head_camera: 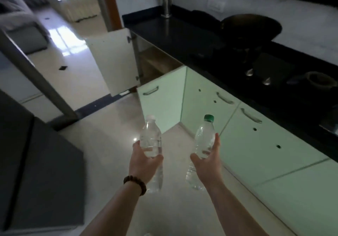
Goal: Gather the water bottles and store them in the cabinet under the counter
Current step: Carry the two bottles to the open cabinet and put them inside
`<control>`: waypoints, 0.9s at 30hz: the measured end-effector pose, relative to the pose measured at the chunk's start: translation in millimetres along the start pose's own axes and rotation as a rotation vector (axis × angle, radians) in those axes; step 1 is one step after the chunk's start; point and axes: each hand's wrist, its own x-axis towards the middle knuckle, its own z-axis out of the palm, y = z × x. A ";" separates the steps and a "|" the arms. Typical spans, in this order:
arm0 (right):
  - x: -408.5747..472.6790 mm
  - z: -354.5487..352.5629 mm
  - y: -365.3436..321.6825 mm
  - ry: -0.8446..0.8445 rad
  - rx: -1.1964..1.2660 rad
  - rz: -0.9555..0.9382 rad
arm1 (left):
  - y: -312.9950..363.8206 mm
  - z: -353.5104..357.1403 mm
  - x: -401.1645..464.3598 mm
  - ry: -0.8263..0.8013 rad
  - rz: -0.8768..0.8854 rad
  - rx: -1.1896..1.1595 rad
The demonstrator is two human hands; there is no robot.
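My left hand (144, 162) grips a clear water bottle with a white cap (150, 137), held upright over the floor. My right hand (207, 160) holds a second clear water bottle with a green cap (204, 137), tilted slightly. Both bottles hang in front of the pale green cabinets. Ahead, one cabinet under the counter (157, 62) stands with its white door (113, 62) swung wide, showing a brown interior that looks bare from here.
A black counter (182, 34) runs along the right with a dark wok (250, 27) on a stove and a steel utensil holder (166, 3). Closed pale green cabinet doors (256, 144) sit below. A dark appliance (40, 171) stands at the left. Glossy floor lies between.
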 end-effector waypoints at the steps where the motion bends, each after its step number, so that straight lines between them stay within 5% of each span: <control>1: 0.0 25.6 -11.7 -0.023 0.009 -0.019 | -4.2 -19.7 12.6 0.014 -0.008 -0.005; 15: 93.1 209.0 -121.7 -0.161 0.048 -0.194 | -0.9 -129.3 188.4 0.124 -0.054 -0.108; 27: 300.9 312.1 -241.7 -0.161 0.121 -0.175 | 110.9 -130.3 425.7 0.051 -0.007 -0.091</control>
